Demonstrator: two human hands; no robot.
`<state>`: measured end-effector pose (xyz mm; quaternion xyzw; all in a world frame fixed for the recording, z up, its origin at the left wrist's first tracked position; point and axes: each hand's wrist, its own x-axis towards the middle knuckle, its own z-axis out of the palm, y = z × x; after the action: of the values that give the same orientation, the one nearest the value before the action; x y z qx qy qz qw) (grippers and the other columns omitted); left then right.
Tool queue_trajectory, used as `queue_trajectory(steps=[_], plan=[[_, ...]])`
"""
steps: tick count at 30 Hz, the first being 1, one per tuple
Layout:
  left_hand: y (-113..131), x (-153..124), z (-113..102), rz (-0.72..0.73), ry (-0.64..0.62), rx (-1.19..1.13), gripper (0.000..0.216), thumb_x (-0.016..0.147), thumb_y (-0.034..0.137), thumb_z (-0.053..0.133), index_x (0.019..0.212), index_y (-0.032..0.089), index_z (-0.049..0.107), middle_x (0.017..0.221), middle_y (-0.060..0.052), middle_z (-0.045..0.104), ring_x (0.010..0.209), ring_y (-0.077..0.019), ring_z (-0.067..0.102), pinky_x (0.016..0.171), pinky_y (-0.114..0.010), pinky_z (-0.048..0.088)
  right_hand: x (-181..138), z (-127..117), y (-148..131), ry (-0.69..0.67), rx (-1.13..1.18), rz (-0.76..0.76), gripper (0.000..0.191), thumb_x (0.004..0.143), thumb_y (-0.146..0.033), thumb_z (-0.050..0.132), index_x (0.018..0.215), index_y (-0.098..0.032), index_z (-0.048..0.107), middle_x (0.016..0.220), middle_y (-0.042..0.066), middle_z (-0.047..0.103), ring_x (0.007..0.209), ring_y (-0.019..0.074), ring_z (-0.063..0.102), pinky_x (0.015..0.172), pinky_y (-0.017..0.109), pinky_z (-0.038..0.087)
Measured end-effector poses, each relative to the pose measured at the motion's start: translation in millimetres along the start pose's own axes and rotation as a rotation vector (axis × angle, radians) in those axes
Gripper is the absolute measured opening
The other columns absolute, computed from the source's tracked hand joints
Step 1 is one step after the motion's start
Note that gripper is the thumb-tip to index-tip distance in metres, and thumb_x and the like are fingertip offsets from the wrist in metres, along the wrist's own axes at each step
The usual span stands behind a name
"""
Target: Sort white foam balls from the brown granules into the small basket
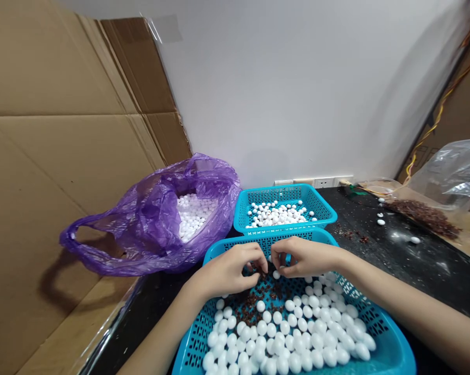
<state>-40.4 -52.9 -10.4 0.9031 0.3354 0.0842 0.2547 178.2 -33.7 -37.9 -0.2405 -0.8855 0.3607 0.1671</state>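
A blue plastic basket (391,333) in front of me holds many white balls (297,344), somewhat egg-shaped, and a patch of dark brown bits (250,310). Both hands reach over its far part. My left hand (235,268) is curled, thumb and fingertips drawn together just above the brown bits; what is in them is too small to tell. Close by on the right, my right hand (303,258) has its fingers bent towards the thumb. A white ball (276,274) shows right at those fingertips, but whether they hold it or something smaller is unclear.
Behind stands a smaller blue basket (324,205) with white balls. To the left, an open purple bag (141,245) contains more. At right, a clear bag (449,172) lies by a brown pile (426,216). Cardboard (63,166) walls the left; sockets (324,183) line the wall.
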Motion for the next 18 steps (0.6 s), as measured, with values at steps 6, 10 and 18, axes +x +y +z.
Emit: queue_trajectory(steps=[6,10,18], plan=[[1.4,0.3,-1.1,0.052,0.055,0.018,0.012,0.081,0.013,0.053,0.088,0.019,0.06,0.088,0.0,0.063,0.084,-0.0134,0.058,0.076,-0.023,0.044,0.3,-0.5,-0.7,0.038,0.017,0.004,0.016,0.073,-0.001,0.058,0.078,-0.016,0.056,0.079,-0.001,0.059,0.071,0.0126,0.056,0.062,0.02,0.043],[1.3,-0.2,-0.9,0.051,0.058,0.029,0.012,0.083,0.013,0.051,0.088,0.019,0.06,0.088,0.0,0.063,0.084,-0.0136,0.058,0.077,-0.025,0.044,0.7,-0.9,-2.6,0.085,0.028,-0.009,0.018,0.074,-0.001,0.055,0.08,-0.017,0.056,0.08,0.0,0.058,0.073,0.0137,0.056,0.062,0.022,0.045],[1.2,0.8,-0.7,0.047,0.096,0.006,0.01,0.082,0.013,0.051,0.086,0.019,0.057,0.087,0.0,0.06,0.084,-0.0137,0.057,0.076,-0.025,0.044,0.9,-2.3,-4.7,0.152,0.057,-0.028,0.017,0.077,-0.002,0.055,0.084,-0.018,0.055,0.086,0.001,0.059,0.078,0.0151,0.055,0.065,0.024,0.047]])
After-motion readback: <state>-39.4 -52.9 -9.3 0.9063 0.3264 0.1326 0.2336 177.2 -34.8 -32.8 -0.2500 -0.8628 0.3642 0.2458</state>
